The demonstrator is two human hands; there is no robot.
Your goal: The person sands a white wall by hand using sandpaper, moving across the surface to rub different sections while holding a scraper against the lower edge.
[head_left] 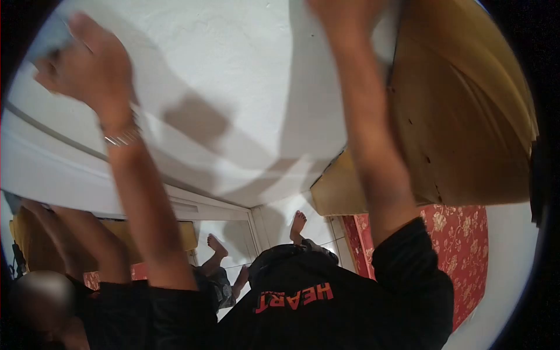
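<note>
My left hand (93, 67) is raised at the upper left in front of a white wall (233, 70). Its fingers are curled and blurred by motion; a small dark thing shows at the fingertips, too smeared to name. A silvery bracelet (122, 137) circles that wrist. Stretched upward at the top edge is my right hand (347, 14), beside the yellow-brown covered surface; the frame cuts off its fingers. Whether it holds anything is hidden.
A yellow-brown cover (461, 116) with dark spots fills the right side. Below it lies red floral fabric (458, 251). At the lower left, a mirror-like panel (230, 230) reflects arms, legs and floor. White tiles (283, 213) lie around my bare foot (298, 221).
</note>
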